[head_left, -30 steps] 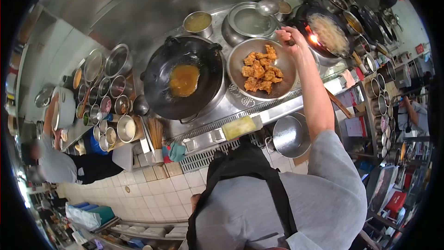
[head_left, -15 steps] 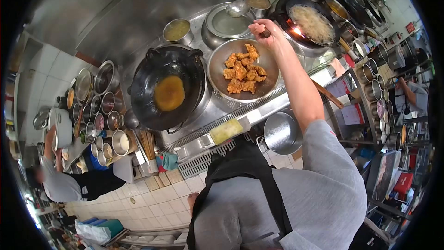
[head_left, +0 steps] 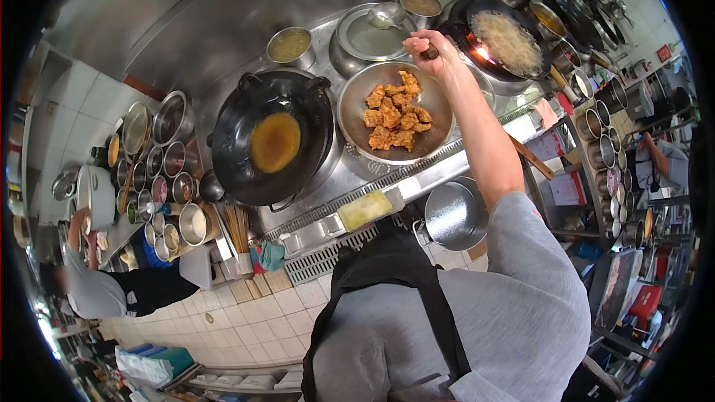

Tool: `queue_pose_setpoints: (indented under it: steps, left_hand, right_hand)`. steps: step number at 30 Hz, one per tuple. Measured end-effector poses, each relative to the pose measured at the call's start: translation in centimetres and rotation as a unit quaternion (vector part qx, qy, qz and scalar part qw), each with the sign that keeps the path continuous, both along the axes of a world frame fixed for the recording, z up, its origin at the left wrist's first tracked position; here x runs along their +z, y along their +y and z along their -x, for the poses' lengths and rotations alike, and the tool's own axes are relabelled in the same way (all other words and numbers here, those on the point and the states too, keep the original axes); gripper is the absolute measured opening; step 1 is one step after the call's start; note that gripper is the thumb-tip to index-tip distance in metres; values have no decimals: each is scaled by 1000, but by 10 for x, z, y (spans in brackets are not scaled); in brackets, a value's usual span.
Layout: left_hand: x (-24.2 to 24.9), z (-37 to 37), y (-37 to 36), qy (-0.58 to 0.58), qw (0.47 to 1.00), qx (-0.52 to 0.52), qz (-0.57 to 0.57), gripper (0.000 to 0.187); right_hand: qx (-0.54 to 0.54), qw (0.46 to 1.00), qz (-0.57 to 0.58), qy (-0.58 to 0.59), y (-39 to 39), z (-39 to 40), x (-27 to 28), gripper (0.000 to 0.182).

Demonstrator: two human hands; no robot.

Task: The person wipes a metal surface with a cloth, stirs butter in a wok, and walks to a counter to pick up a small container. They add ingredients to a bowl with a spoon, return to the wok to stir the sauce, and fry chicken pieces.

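Note:
My right hand (head_left: 432, 52) is closed around the wooden end of a ladle's handle, with the arm stretched out over the stove. The ladle's metal bowl (head_left: 386, 15) is over the round lidded-looking pot (head_left: 344, 50) at the back. Just below the hand, a wide steel bowl (head_left: 350, 130) holds browned fried pieces (head_left: 395, 115). To its left sits a black wok (head_left: 231, 164) with a pool of amber-brown liquid (head_left: 275, 143) in it. My left hand is out of sight.
At the right, flames show beside a wok of bubbling pale food (head_left: 508, 43). A steel pot (head_left: 456, 212) stands below the counter edge. Seasoning bowls (head_left: 175, 158) crowd the left. Another person (head_left: 97, 294) works at the far left, and another person's arm (head_left: 655, 155) shows at the right.
My left hand, partly visible by my hip before, has gone out of view. The right hand keeps its hold on the ladle, and the view has shifted slightly.

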State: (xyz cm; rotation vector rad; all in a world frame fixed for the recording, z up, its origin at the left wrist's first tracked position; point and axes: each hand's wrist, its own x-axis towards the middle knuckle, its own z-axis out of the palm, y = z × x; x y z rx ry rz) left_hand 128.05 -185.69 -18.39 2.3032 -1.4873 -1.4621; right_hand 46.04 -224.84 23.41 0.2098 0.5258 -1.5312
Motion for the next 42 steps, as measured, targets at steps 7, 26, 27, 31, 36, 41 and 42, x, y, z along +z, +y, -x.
queue_pose_setpoints:
  steps: [7,26,27,31,36,41,42]
  left_hand:
    - [2,-2,0,-11,1000,-16,0,23]
    - [0,-4,2,-40,996,-82,23,23]
    - [-1,-4,3,-45,995,-90,27,23]
    - [-6,-5,9,-67,982,-165,67,23]
    - [-10,-9,14,-137,929,-322,119,22]
    - [3,-1,19,-118,927,-296,198,18]
    - [1,-2,20,-124,918,-327,187,17]
  right_hand:
    - [-4,1000,-5,-19,-2,-2,0,18]
    - [-10,1000,-18,18,1,0,9,16]
    - [-11,1000,-19,14,1,-1,9,16]
    - [-3,1000,-9,-14,-2,11,-2,13]
    - [-4,1000,-4,-16,-3,14,-6,22]
    - [5,1000,-6,-8,-3,21,-10,30]
    - [1,1000,-3,-3,-4,24,-13,30]
